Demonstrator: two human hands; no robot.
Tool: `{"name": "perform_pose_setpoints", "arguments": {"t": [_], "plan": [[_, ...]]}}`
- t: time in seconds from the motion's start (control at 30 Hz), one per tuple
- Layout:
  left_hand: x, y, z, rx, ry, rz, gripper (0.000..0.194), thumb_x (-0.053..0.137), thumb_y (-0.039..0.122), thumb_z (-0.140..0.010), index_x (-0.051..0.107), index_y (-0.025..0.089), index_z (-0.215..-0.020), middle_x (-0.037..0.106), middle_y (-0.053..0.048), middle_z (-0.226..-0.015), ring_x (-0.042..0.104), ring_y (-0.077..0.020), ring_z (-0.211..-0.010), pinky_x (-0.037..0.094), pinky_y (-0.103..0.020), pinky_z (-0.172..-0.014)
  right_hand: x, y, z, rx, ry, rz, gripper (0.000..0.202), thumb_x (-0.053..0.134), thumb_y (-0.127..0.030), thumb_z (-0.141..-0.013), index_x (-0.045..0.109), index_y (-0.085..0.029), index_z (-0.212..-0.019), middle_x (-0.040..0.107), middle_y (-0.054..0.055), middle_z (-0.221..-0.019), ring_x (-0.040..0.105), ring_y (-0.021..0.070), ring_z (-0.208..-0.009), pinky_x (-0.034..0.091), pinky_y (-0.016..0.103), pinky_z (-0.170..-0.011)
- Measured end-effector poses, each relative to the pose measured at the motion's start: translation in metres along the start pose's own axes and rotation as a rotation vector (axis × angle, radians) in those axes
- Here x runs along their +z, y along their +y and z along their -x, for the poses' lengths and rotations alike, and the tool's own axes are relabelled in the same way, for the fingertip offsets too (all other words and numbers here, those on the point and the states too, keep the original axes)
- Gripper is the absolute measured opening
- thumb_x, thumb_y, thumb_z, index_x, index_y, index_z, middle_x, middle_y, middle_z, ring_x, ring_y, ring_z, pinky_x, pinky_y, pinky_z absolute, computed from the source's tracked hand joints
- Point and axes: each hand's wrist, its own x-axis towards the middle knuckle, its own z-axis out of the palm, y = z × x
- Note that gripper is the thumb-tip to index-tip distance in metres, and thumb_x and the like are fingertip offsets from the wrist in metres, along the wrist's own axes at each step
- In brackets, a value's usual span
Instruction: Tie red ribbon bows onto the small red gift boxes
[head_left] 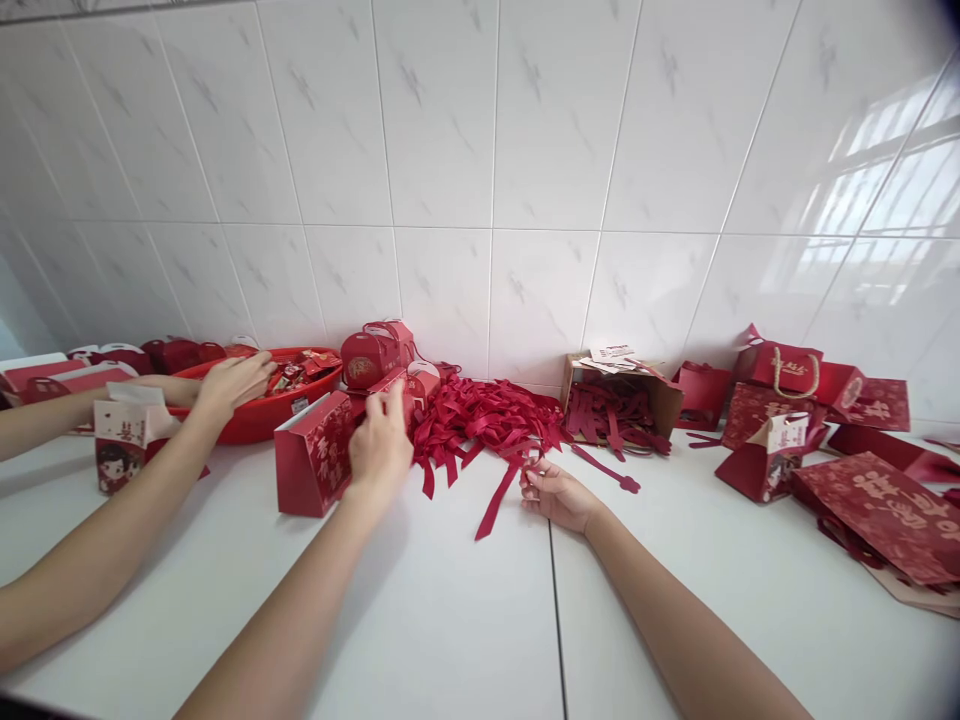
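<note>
My left hand (381,440) is raised at the right side of an upright red box (313,455), its fingers bent together near the box's top edge; what they hold, if anything, is hidden. My right hand (559,495) is closed on the upper end of a dark red ribbon (496,503), which hangs down to the left onto the white table. Behind and between my hands lies a heap of dark red ribbons (487,415).
At left, another person's hands (236,382) reach over a red basin (259,418) of small packets, beside a small box (120,450). Round-topped boxes (369,358) stand behind. A cardboard box (664,410) holds ribbons; red gift boxes (765,410) and bags (892,510) lie right.
</note>
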Motion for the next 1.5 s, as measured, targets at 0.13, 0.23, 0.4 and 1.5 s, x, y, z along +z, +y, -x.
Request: {"name": "perform_pose_setpoints", "arguments": {"t": [0.13, 0.23, 0.4, 1.5], "plan": [[0.021, 0.031, 0.021, 0.364, 0.068, 0.491, 0.051, 0.051, 0.018, -0.086, 0.038, 0.025, -0.135, 0.047, -0.012, -0.129, 0.062, -0.0239, -0.098, 0.052, -0.032, -0.072, 0.009, -0.011, -0.002, -0.161, 0.083, 0.021, 0.02, 0.076, -0.029, -0.07, 0.061, -0.026, -0.083, 0.063, -0.003, -0.081, 0.058, 0.0112, -0.073, 0.045, 0.027, -0.071], [0.03, 0.047, 0.037, 0.391, 0.009, 0.842, 0.06, 0.057, 0.02, -0.083, 0.033, 0.027, -0.137, 0.059, -0.008, -0.117, 0.063, -0.0189, -0.097, 0.053, -0.029, -0.078, 0.018, -0.027, 0.0, -0.282, 0.124, 0.06, 0.019, 0.075, -0.031, -0.07, 0.064, -0.027, -0.084, 0.065, -0.002, -0.101, 0.058, 0.014, -0.088, 0.044, 0.029, -0.078], [0.034, 0.051, 0.046, 0.237, -0.089, 1.059, 0.047, 0.06, 0.023, -0.081, 0.05, 0.026, -0.127, 0.068, -0.003, -0.1, 0.065, -0.0169, -0.088, 0.052, -0.028, -0.08, 0.028, -0.043, 0.007, -0.393, 0.099, 0.22, 0.017, 0.077, -0.031, -0.067, 0.066, -0.026, -0.079, 0.06, 0.001, -0.122, 0.054, 0.0196, -0.105, 0.041, 0.035, -0.089], [0.025, 0.061, 0.049, 0.018, -0.358, 1.574, 0.022, 0.059, 0.035, -0.083, 0.067, 0.016, -0.091, 0.07, -0.007, -0.096, 0.064, -0.021, -0.092, 0.048, -0.031, -0.083, 0.07, -0.031, 0.014, -0.695, 0.22, 0.907, 0.011, 0.065, -0.033, -0.08, 0.072, -0.028, -0.086, 0.048, 0.006, -0.132, 0.044, 0.0264, -0.124, 0.033, 0.046, -0.105]]}}
